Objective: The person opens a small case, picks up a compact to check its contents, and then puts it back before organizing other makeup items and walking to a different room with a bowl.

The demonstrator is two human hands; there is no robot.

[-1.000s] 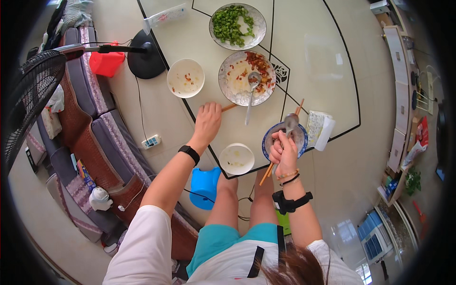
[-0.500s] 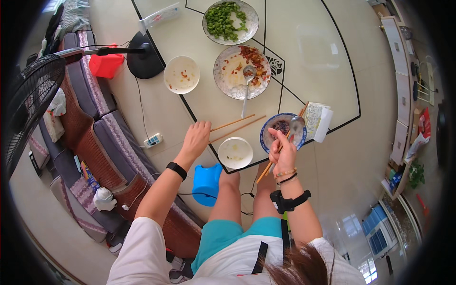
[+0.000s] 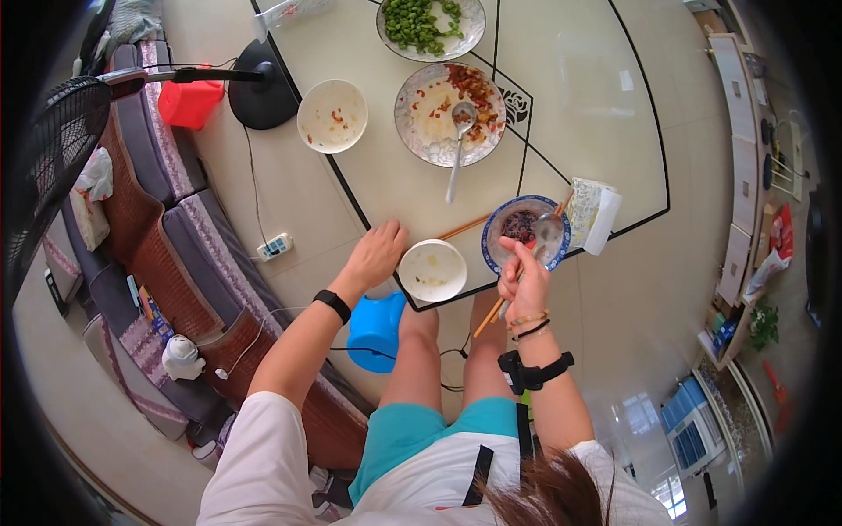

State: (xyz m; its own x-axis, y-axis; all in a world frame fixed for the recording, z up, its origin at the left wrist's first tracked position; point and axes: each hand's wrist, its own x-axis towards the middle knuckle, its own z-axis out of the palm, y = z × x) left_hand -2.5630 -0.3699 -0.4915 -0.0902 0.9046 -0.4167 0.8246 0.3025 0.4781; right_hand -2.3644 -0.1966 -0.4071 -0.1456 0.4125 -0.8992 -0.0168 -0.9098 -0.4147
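Observation:
My right hand (image 3: 524, 285) is closed around a pair of wooden chopsticks (image 3: 488, 321) and a metal spoon (image 3: 549, 230). The spoon's head is over a blue-patterned bowl (image 3: 493, 254) with dark purple, grainy food (image 3: 519, 226) inside. At the table's near left corner, my left hand (image 3: 377, 252) lies with fingers stretched and lightly bent, no object visible in it. Its fingertips are close to a small white bowl (image 3: 434, 270) with a little pale liquid. Other wooden chopsticks (image 3: 465, 226) lie behind that bowl, their left ends hidden.
A plate of red chopped food (image 3: 425, 131) holds another spoon (image 3: 454, 167). Beyond stands a plate of green pieces (image 3: 417, 26). A white bowl with red bits (image 3: 332, 116) is at left, a tissue pack (image 3: 592, 215) at right. A blue stool (image 3: 375, 333) stands below the table corner.
My left hand has moved right, closer to the small white bowl. The loose chopsticks now lie closer together and show less of their length. My right hand keeps its grip over the blue-patterned bowl.

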